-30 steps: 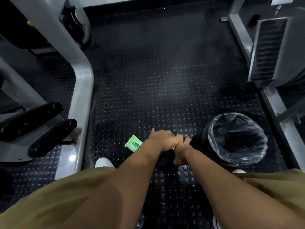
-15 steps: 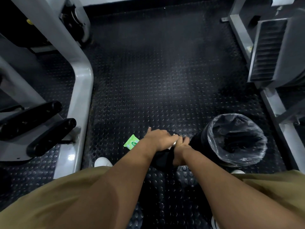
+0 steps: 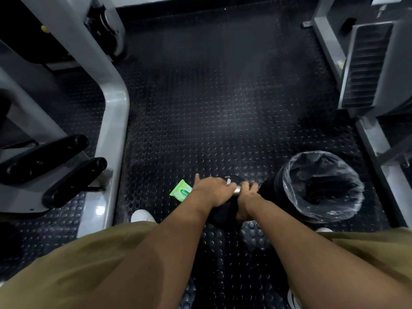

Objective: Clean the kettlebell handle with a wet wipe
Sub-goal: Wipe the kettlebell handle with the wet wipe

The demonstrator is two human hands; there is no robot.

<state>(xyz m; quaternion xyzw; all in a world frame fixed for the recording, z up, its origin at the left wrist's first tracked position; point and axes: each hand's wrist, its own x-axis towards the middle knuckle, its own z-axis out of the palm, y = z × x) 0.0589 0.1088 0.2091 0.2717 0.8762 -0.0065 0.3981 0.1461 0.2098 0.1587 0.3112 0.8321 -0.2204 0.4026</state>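
The kettlebell (image 3: pixel 223 211) stands on the floor in the near middle of the scene, between the person's knees, its black body mostly hidden under both wrists. Its handle (image 3: pixel 236 190) shows only as a short silvery stretch between the two hands. The left hand (image 3: pixel 211 190) lies over the left part of the handle with fingers curled down around it. A small white scrap of the wet wipe (image 3: pixel 228 181) pokes out at its fingertips, so the wipe seems to be pressed between palm and metal, though most of it is hidden. The right hand (image 3: pixel 247 197) grips the right part of the handle, fingers wrapped over the top, just beside the left hand and apart from it by that bare bit of metal. Just left of the left hand a green pack of wipes (image 3: pixel 181 191) lies flat on the black studded rubber floor (image 3: pixel 211 108). To the right, near the kettlebell, stands a round black bin (image 3: pixel 321 210) lined with a clear plastic bag. A white shoe (image 3: pixel 141 216) shows near the left knee, above the khaki shorts (image 3: pixel 78 264). On the far left rises a grey machine frame (image 3: pixel 113 130) with two black padded rollers (image 3: pixel 73 181); another grey machine (image 3: pixel 365 63) stands at the far right.
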